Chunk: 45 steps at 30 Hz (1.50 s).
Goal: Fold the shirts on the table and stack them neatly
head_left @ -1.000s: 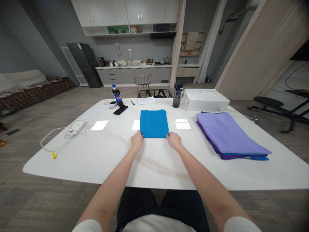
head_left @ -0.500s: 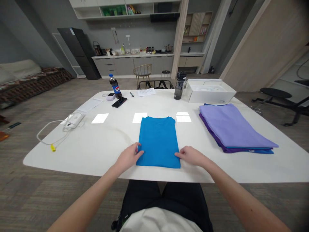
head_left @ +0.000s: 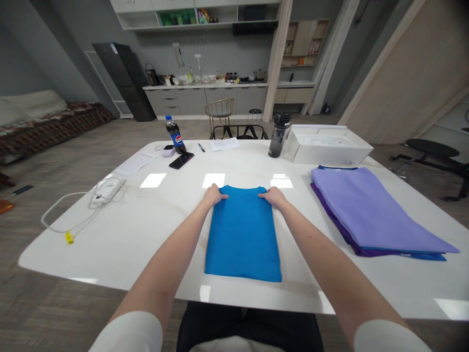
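A blue folded shirt (head_left: pixel 243 234) lies flat on the white table (head_left: pixel 157 220), its neckline at the far end. At its far left corner, my left hand (head_left: pixel 215 194) is closed on the fabric, thumb on top. My right hand (head_left: pixel 273 196) pinches the far right corner in the same way. To the right lies a stack of folded cloths, with a light purple cloth (head_left: pixel 370 208) on top and darker purple and blue edges showing beneath.
Toward the far edge stand a cola bottle (head_left: pixel 176 136), a dark tumbler (head_left: pixel 279 136) and a white box (head_left: pixel 330 149). A phone (head_left: pixel 181 160), papers (head_left: pixel 225 144) and a pen lie there too. A power strip (head_left: pixel 109 189) with cables is at the left.
Both hands have moved from the shirt's near side edges to its far corners. The view has shifted, so the shirt and the stack look larger and lower.
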Tool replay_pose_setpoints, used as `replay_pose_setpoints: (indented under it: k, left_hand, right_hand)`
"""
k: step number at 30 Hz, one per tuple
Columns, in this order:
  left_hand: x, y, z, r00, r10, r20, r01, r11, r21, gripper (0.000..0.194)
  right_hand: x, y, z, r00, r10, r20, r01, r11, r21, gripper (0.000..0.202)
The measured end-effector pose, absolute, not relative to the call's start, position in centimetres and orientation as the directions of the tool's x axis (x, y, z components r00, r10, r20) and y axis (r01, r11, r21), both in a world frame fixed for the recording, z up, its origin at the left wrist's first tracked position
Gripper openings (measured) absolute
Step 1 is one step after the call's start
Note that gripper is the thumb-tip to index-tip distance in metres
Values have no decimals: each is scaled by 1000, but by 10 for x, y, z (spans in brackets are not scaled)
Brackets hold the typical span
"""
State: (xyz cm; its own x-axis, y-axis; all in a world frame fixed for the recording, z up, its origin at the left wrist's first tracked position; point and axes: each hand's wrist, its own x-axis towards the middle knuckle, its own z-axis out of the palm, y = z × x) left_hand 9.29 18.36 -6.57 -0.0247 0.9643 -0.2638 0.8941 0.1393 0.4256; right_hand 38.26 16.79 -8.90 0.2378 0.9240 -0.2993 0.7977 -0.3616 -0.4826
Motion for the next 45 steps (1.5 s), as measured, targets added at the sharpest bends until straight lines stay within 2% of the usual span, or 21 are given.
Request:
replay_pose_setpoints:
  k: [3,6,9,13,15,17,20,23,27,31,36,41,45]
  left_hand:
    - [89,199,-68,11,943,-333,906,131,401,59]
    - [91,205,-70,19,940,-341,913,123,389,50]
    - [97,197,-71,25,955,-297,908,103,406,43]
    - [103,166,-70,39,985,-167,882,44,470,34]
    - [106,148,-70,38,997,-62,809,6,588,33]
    - [110,132,-64,54,998,27,660,-56,749,32]
    - [121,113,-40,134,987,87,416,-136,899,35]
    - [140,95,2,235,958,163,276,-227,934,37]
    - [180,59,69,403,859,315,165,-407,898,26]
    - [224,7,117,509,756,411,115,-533,838,19]
    - [284,-40,142,551,680,485,40,-601,798,14]
    - [351,-39,135,549,715,433,-12,-511,859,14]
    - [389,-36,108,576,745,336,-41,-384,922,10]
  right_hand:
    - [386,176,-96,179,937,-299,800,-316,-511,44]
    - [387,173,-96,147,952,-267,806,-272,-526,49]
    - [384,159,-91,137,967,-216,819,-233,-525,47]
    - [381,125,-86,130,991,-40,824,-130,-552,31]
    - [385,106,-82,102,993,55,772,-44,-634,27]
    - [394,86,-73,87,987,136,694,38,-719,27]
    - [412,53,-49,114,957,267,635,136,-760,28]
    - [435,15,-15,149,909,390,639,212,-739,28]
    - [471,-47,30,204,814,543,669,289,-685,27]
    - [515,-119,68,272,702,658,748,275,-603,22]
    - [580,-177,112,358,584,729,812,191,-552,20]
    - [642,-179,141,347,593,727,850,129,-511,20]
    - [675,-175,129,342,644,684,848,102,-520,17]
